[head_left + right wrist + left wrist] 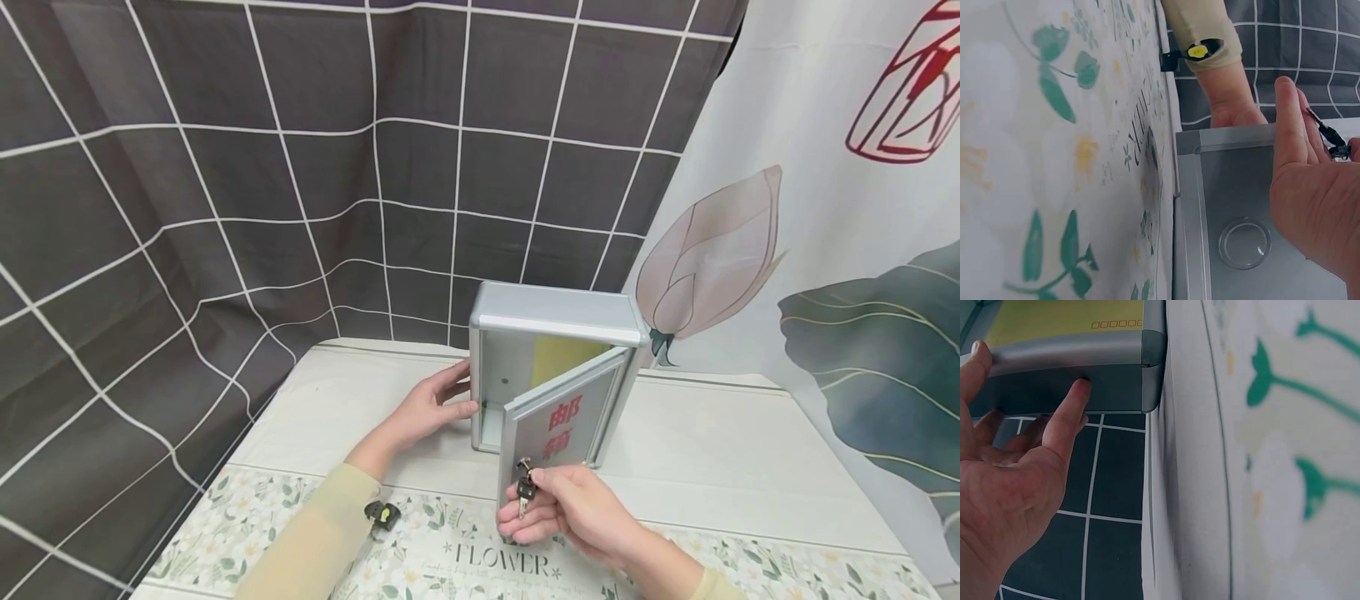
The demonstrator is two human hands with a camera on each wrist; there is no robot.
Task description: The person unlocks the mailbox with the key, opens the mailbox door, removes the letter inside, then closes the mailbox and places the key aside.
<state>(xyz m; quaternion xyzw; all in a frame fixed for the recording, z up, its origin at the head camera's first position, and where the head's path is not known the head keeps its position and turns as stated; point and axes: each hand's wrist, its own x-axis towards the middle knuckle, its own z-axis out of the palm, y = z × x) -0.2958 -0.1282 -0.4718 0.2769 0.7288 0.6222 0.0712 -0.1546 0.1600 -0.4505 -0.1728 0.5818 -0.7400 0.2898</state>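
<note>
A grey metal box (558,304) stands upright, its door (577,408) with red characters swung outward. My left hand (423,410) is at the box's left side; in the left wrist view its fairly straight fingers (1067,419) touch the side wall and the thumb rests on the front frame. My right hand (573,508) is at the door's free edge, its thumb pressing a black-headed key (527,490) against the fingers, beside the lock. In the right wrist view the key (1330,134) shows by the thumb. Inside the box is a yellow paper (558,357).
A small black device (382,514) with a yellow mark is on my left wrist. The box stands on a white, flower-printed cloth (420,558), in front of a dark grid curtain (420,175). A clear round piece (1244,244) shows against the grey panel in the right wrist view.
</note>
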